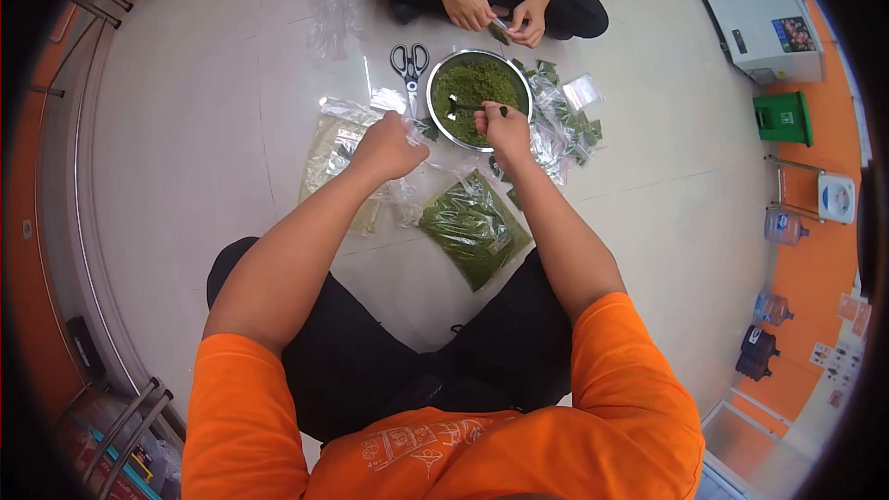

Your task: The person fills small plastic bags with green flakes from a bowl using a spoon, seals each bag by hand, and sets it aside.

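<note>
The right hand (507,127) is closed round a spoon (468,108) that dips into the green flakes in the steel bowl (443,130) on the floor. The left hand (387,145) pinches a small clear bag (407,190) just beside the bowl. Scissors (409,65) lie near; a co-worker's hands (495,14) work beyond.

My orange sleeves (639,352), my black trousers (370,352), green flakes (477,83) in a silver bowl (432,116), black-handled scissors (409,63), green-filled clear bag (474,227), pale cream floor (204,130), orange wall (820,268).
</note>
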The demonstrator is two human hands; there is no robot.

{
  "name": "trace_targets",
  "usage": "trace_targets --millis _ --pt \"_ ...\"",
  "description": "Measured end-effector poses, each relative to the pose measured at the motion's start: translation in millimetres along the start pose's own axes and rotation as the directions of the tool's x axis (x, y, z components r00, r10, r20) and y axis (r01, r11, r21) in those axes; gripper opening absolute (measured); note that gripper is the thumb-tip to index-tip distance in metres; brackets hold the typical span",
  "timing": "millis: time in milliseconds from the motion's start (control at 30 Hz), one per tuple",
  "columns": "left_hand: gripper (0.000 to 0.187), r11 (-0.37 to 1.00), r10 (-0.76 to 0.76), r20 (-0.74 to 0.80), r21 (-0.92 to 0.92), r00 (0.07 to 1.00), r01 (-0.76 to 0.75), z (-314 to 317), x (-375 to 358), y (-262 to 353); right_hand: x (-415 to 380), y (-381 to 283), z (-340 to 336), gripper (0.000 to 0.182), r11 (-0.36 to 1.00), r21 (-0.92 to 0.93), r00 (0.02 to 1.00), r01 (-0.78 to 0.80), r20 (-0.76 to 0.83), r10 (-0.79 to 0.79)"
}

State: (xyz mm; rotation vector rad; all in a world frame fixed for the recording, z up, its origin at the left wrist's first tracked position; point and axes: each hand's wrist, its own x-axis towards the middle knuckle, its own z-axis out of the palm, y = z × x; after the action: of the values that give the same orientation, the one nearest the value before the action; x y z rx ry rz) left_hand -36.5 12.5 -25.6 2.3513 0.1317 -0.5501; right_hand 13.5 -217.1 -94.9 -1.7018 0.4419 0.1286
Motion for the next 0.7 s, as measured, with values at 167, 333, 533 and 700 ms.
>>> trace_targets --millis 167,333,533,700 --pt "0.059 0.999 -0.026 0.013 0.023 1.0 0.025 -4.2 -1.9 -1.3 8.0 15.2 1.3 0.024 0.987 0.149 0.998 -0.064 0.001 0.064" --pt "0.06 1.0 -0.019 0.028 0.018 0.999 0.019 -0.4 0.8 0.0 11.1 21.4 -7.5 0.023 0.942 0.293 0.98 -0.163 -0.067 0.19" --pt "0.061 0.999 -0.026 0.058 0.041 0.998 0.023 -0.1 2.1 2.6 20.6 34.3 -19.0 0.024 0.791 0.527 0.938 -0.312 0.039 0.344" --pt "0.061 0.998 -0.011 0.05 0.054 0.999 0.009 6.0 8.4 -0.1 37.6 55.0 -38.1 0.025 0.578 0.686 0.854 -0.442 0.126 0.504"
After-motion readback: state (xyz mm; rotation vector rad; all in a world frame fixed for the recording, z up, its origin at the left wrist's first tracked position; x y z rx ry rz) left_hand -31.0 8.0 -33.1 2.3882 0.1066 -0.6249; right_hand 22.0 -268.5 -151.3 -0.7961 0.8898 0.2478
